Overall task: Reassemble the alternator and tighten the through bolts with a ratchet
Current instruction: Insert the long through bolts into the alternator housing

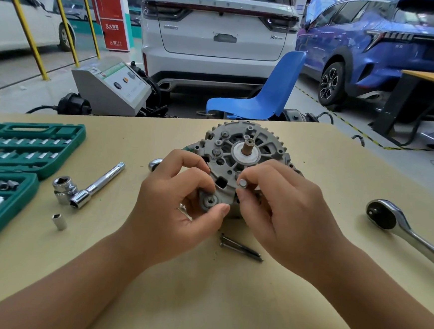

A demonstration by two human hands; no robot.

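Observation:
A grey alternator (240,150) stands on the tan table (200,293) with its shaft end up. My left hand (179,205) grips the near mounting ear of its housing between thumb and fingers. My right hand (282,211) pinches the head of a through bolt (242,183) that stands at the housing's near edge. Two more long bolts (240,248) lie on the table just in front of the alternator. A large ratchet (403,228) lies to the right. An extension bar with a socket (87,188) lies to the left.
An open green socket case (16,153) fills the left edge of the table. A loose small socket (59,221) stands near it. Beyond the table stand a blue chair (265,95), a grey machine (112,88) and parked cars.

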